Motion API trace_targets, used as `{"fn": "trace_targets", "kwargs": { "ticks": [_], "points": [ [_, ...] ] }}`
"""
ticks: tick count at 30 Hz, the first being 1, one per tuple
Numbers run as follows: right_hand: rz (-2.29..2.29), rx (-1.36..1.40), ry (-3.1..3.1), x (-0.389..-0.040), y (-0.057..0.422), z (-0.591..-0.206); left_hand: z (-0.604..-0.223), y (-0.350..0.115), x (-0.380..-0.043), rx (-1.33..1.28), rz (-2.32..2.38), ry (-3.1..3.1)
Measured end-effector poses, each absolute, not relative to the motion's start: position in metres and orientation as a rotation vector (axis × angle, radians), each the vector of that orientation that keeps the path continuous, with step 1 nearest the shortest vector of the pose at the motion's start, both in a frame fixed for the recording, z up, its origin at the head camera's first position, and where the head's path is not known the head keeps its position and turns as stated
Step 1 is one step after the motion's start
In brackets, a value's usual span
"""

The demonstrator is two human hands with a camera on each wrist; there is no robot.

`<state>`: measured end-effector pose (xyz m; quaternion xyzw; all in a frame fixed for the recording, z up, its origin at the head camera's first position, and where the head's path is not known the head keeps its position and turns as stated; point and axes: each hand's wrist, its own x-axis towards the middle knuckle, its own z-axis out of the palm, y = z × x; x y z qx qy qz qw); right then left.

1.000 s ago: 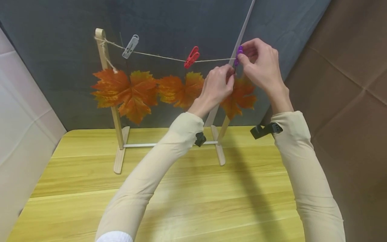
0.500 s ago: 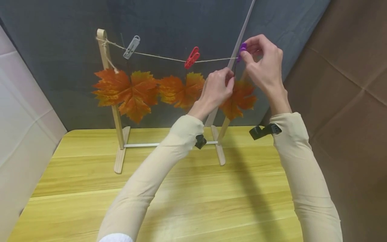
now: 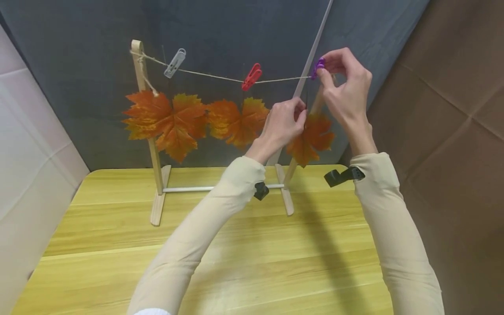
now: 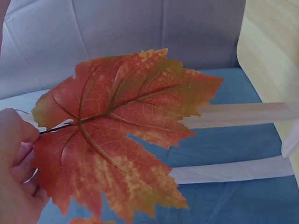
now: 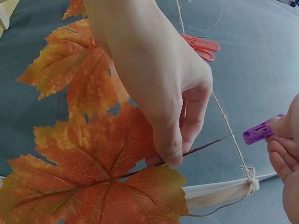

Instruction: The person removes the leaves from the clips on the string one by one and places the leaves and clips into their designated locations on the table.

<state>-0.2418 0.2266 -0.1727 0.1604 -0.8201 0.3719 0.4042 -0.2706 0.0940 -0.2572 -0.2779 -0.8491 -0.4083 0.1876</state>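
My left hand (image 3: 280, 122) pinches the thin dark stem of an orange artificial maple leaf (image 4: 117, 112) between thumb and fingers. The stem tip reaches the string (image 5: 224, 114) in the right wrist view. My right hand (image 3: 349, 83) pinches a purple clothespin (image 5: 262, 130) near the string's right end. In the right wrist view, the clothespin is just off the string and apart from the stem tip. Further left on the string are a red clothespin (image 3: 251, 77) and a grey clothespin (image 3: 175, 63); a maple leaf hangs below each, the middle leaf (image 3: 236, 120) and the left leaf (image 3: 169, 122).
A wooden stand holds the string between its left post (image 3: 151, 131) and right post (image 3: 318, 103). A white rod (image 3: 189, 189) joins its feet on the wooden table (image 3: 244, 262). Dark cloth hangs behind, with a brown curtain (image 3: 445, 131) at the right.
My right hand has moved slightly right with the purple clothespin, away from the stem. My left hand has lowered a little, and the right maple leaf has come down with it.
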Motion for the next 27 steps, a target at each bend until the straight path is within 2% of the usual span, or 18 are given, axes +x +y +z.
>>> {"fn": "trace_targets", "kwargs": {
  "ticks": [27],
  "points": [
    [1.023, 0.36, -2.17, -0.22, 0.237, -0.228, -0.294, 0.074, -0.257, -0.801, -1.191, -2.385]
  ]
}}
